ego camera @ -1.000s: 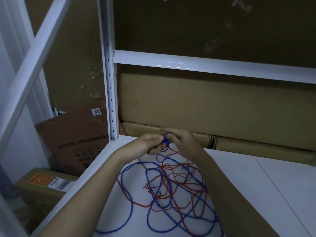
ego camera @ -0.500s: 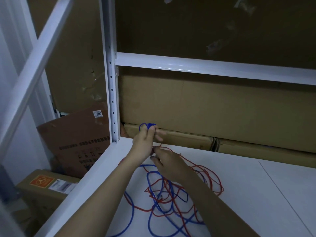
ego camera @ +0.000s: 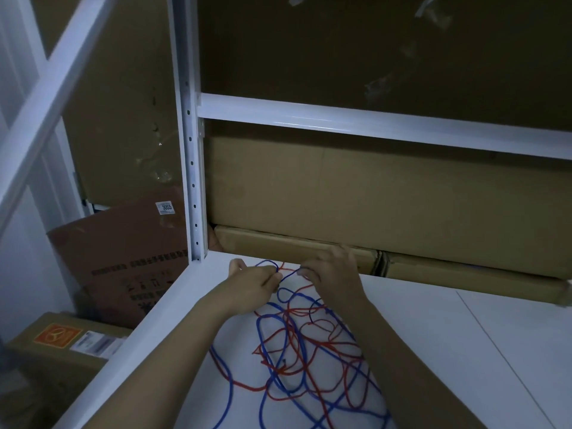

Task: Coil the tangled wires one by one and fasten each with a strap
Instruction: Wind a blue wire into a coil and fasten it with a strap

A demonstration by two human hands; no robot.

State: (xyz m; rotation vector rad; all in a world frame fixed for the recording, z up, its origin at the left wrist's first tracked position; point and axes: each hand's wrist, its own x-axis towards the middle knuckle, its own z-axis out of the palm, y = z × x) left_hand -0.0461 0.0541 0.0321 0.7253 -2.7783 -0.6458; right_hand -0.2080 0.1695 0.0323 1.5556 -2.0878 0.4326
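Setting: a person stands at a white shelf (ego camera: pixel 433 351) in a dim storeroom, both bare arms stretched forward over its surface.
Wires: two, one blue wire (ego camera: pixel 266 342) and one red wire (ego camera: pixel 325 345), lying looped through each other in a single tangle on the shelf between the forearms.
Left hand: the left hand (ego camera: pixel 253 278) sits near the shelf's back left corner, its fingers (ego camera: pixel 272 275) curled around a small blue loop at the far end of the tangle.
Right hand: the right hand (ego camera: pixel 332 274) is just beside the left, knuckles up, its fingers (ego camera: pixel 305 270) pinching the blue wire where it leaves that loop; a strand of red passes between the two hands.
Frame: one white upright post (ego camera: pixel 190 150) with a row of holes stands at the corner, and one white crossbar (ego camera: pixel 371 122) runs off to the right.
Boxes behind the shelf: three brown cartons, one large carton (ego camera: pixel 371 196) stacked above two flat cartons (ego camera: pixel 294 246).
Boxes on the left: two more, a leaning box (ego camera: pixel 123 258) with a white "3055" label, and a lower box (ego camera: pixel 58 345) with an orange sticker.
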